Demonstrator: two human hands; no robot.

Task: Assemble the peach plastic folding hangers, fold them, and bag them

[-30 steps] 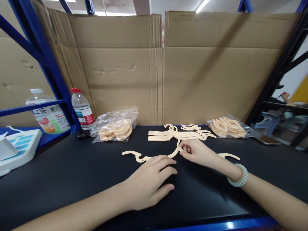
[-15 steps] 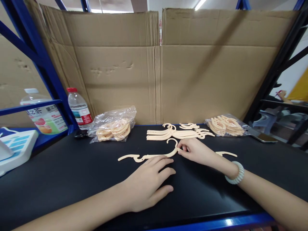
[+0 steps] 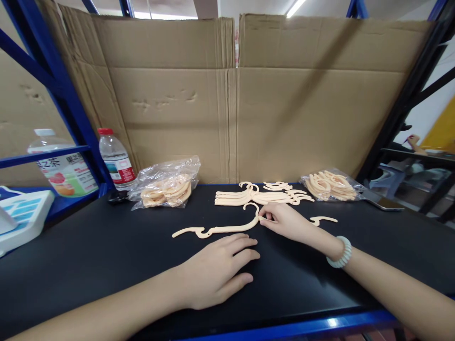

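Hanger (image 3: 220,229) slid away from left hand (image 3: 216,270) since prev frame.
R hand (image 3: 284,220) pinches hanger neck; L hand flat, fingers spread on table (image 3: 88,255).

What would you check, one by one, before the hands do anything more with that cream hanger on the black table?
1. Right hand has hold of the cream hanger at the base of its hook: ok, fingertips pinch it.
2. Left hand is off the hanger: ok, it lies flat on the black table, just short of it.
3. Hanger lies flat: ok.
4. Its right half is intact: cannot tell, the right hand hides the middle.
5. Stack of hangers behind is apart from it: ok, though close to the hook.
6. Bags of parts stay out of the way: ok.
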